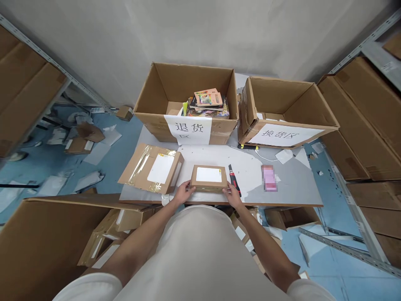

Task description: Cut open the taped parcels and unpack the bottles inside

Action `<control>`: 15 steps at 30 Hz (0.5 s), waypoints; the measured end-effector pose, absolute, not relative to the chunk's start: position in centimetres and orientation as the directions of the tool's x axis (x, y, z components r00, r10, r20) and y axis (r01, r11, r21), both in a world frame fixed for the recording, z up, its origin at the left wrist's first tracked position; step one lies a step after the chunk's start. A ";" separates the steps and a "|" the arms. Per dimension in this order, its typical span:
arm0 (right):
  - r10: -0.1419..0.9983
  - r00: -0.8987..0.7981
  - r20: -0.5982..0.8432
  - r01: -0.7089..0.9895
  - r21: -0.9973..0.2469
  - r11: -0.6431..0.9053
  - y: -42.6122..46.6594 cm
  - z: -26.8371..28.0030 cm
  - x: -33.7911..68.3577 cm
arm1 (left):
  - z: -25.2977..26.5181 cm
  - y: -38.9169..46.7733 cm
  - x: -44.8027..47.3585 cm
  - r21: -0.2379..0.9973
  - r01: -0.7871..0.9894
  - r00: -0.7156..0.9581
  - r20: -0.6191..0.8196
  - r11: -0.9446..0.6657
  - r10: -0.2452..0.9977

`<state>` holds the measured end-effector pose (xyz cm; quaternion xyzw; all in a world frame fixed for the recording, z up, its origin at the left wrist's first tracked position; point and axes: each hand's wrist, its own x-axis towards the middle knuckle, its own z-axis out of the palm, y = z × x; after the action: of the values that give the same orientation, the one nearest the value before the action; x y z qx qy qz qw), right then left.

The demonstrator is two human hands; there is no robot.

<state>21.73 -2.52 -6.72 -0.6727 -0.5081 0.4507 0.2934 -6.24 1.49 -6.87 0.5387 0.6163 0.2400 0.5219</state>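
Evidently, the small carton [209, 178] sits at the lower centre of the frame, near the front edge of the table [294, 189]. Fingers of the left hand [183, 192] grasp its near left corner, those of the right hand [232, 195] its near right, a hold that probably steadies it and leaves the label uncovered. Whether it is lifted, I cannot tell. The utility knife [234, 180] lies just right, perhaps for easy reach. Upper centre, the book box [153, 123] and its neighbouring box [246, 110] face signs forward, presumably for reading from here.
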 end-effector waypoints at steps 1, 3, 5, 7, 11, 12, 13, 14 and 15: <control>0.953 0.093 -0.289 0.457 -0.838 -0.299 -2.2 -6.2 21.9 | -6.2 1.6 -6.3 0.848 0.454 0.104 -0.356 0.275 0.929; 0.957 0.121 -0.263 0.529 -0.799 -0.286 -1.5 -5.2 22.0 | -4.8 2.0 -6.1 0.806 0.539 0.057 -0.325 0.245 0.944; 0.953 0.152 -0.260 0.575 -0.761 -0.300 -0.6 -4.7 22.0 | -3.9 2.5 -5.7 0.761 0.593 0.012 -0.337 0.265 0.941; 0.945 0.173 -0.276 0.588 -0.741 -0.324 0.3 -4.6 21.8 | -3.4 3.2 -5.1 0.738 0.605 -0.019 -0.361 0.298 0.933; 0.937 0.175 -0.302 0.590 -0.730 -0.345 1.5 -5.3 21.9 | -3.8 4.2 -4.5 0.739 0.582 -0.051 -0.384 0.340 0.922; 0.937 0.170 -0.305 0.586 -0.734 -0.345 1.6 -5.4 22.0 | -4.0 4.3 -4.5 0.743 0.570 -0.053 -0.391 0.350 0.919; 0.938 0.163 -0.307 0.579 -0.740 -0.342 1.6 -5.5 22.2 | -4.3 4.3 -4.6 0.750 0.555 -0.053 -0.399 0.359 0.915; 0.939 0.153 -0.308 0.569 -0.749 -0.339 1.5 -5.7 22.4 | -4.6 4.2 -4.8 0.759 0.536 -0.050 -0.408 0.369 0.912; 0.940 0.142 -0.310 0.559 -0.759 -0.334 1.3 -5.8 22.6 | -4.9 4.0 -5.0 0.770 0.513 -0.045 -0.418 0.380 0.907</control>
<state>22.64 1.32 -5.78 -0.7157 -0.5236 0.3936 0.2424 -5.05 4.04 -4.94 0.5142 0.6906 0.2137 0.4615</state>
